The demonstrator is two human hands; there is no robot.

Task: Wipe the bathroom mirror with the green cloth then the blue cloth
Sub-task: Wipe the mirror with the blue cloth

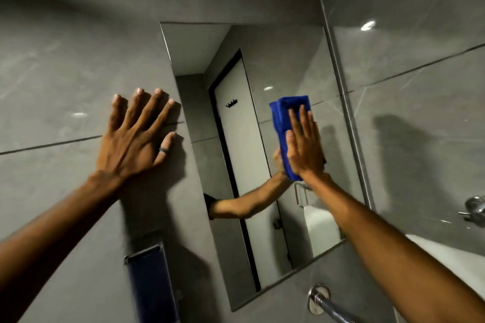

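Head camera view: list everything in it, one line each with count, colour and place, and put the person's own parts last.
mirror: one, frameless, on the grey wall, centre.
blue cloth: one, folded, flat against the mirror's right half.
wall tiles: grey, all around.
blue holder: one, chrome-edged, wall at lower left.
chrome bar: one, below the mirror.
chrome fitting: one, right edge.
left hand: spread flat on the wall, dark ring on thumb.
right hand: flat, pressing the cloth.
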